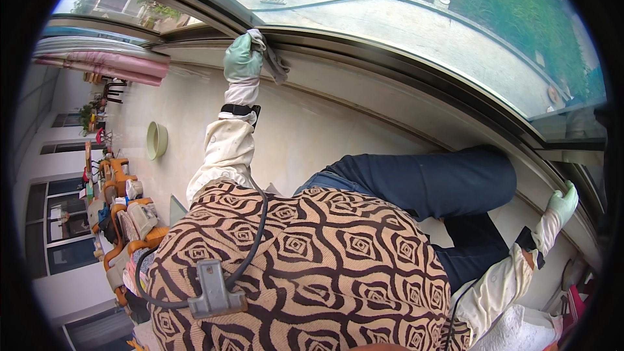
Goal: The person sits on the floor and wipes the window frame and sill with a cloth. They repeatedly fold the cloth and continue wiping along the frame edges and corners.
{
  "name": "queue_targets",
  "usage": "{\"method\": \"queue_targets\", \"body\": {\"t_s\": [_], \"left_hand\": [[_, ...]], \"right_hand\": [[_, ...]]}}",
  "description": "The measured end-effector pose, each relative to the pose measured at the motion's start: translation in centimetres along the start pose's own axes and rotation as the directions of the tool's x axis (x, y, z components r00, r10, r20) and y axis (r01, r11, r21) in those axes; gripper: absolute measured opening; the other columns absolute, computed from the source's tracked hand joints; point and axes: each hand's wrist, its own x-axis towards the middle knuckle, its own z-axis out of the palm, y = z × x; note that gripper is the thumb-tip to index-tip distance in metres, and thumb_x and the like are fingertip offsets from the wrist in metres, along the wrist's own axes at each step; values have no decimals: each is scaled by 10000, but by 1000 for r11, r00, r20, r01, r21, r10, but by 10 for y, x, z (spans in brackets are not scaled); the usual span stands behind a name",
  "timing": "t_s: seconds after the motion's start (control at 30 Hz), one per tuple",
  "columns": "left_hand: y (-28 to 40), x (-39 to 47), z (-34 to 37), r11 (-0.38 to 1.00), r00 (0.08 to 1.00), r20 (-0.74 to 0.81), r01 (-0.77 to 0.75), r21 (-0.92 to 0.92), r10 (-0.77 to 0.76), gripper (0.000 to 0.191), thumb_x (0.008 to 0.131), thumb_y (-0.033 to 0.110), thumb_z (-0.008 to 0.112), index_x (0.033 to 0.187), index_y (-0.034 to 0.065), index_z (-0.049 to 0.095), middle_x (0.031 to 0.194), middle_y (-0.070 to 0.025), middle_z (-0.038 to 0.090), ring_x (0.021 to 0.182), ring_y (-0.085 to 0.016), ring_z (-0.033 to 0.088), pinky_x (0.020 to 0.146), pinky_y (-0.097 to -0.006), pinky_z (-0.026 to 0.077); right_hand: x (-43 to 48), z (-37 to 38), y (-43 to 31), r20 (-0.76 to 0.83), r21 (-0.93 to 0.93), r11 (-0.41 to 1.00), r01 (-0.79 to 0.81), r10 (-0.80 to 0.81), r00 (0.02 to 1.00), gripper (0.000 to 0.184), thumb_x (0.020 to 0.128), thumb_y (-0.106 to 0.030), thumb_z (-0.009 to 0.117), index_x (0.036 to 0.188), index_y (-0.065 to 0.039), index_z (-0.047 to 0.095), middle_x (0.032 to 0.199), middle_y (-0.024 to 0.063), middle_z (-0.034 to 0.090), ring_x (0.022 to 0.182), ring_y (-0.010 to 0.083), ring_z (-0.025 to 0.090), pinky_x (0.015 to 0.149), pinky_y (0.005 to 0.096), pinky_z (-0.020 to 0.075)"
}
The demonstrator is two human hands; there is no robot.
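My left hand (242,60), in a pale green glove, grips a grey cloth (275,66). It is at the lower part of the dark metal window frame (331,48), near the corner where an upright bar meets the bottom rail. One end of the cloth hangs down over the white sill (370,80). Far to the right, my right hand (561,206), gloved the same way, rests at the edge of the sill by the frame. Its thumb stands apart from the fingers, and I see nothing in it.
One bent leg in jeans (419,180) is against the wall below the window. A light green basin (157,140) stands on the pale floor (302,126). Pink curtains (117,63) hang left. Wooden seats (117,175) with piled items line the far side. A cable (258,234) crosses my patterned top.
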Motion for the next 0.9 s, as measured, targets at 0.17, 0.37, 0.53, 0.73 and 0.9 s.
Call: {"method": "queue_targets", "body": {"t_s": [0.17,0.37,0.53,0.73,0.9], "left_hand": [[1,2,-3,1000,1000,9,-15,7,15,89,838,17,648,920,29,682,801,-104,692,708,-242,683,657,-312,538],[8,-2,1,998,997,-67,-27,48,31,91,841,-8,632,901,32,688,772,-91,684,667,-200,668,625,-287,527],[12,-12,11,996,1000,-15,-6,-94,5,132,821,-50,621,898,31,692,774,-83,684,651,-178,660,606,-278,525],[6,-22,20,992,998,-22,59,-110,-61,177,827,-48,626,963,34,703,812,-76,695,671,-180,661,635,-271,533],[0,-14,17,998,987,-157,31,56,-22,151,872,35,639,1001,52,715,873,-100,715,736,-217,687,679,-304,549]], "right_hand": [[1,3,0,13,-21,999,-30,30,999,426,763,0,608,1188,-28,625,1193,132,642,1166,297,566,1029,385,430],[1,1,-1,13,-17,1000,-26,26,1000,432,766,2,590,1197,-22,620,1196,135,640,1165,298,565,1028,383,429],[1,-3,-7,8,5,1000,-15,15,1000,437,758,11,581,1193,-18,617,1192,140,638,1166,302,562,1023,385,433],[0,-6,-10,12,16,1000,-20,20,1000,435,757,14,571,1188,-17,618,1189,141,635,1170,302,558,1020,386,433],[0,-2,-8,-3,11,1000,-15,15,1000,434,754,15,568,1183,-18,620,1184,143,636,1161,305,561,1017,386,433]]}}
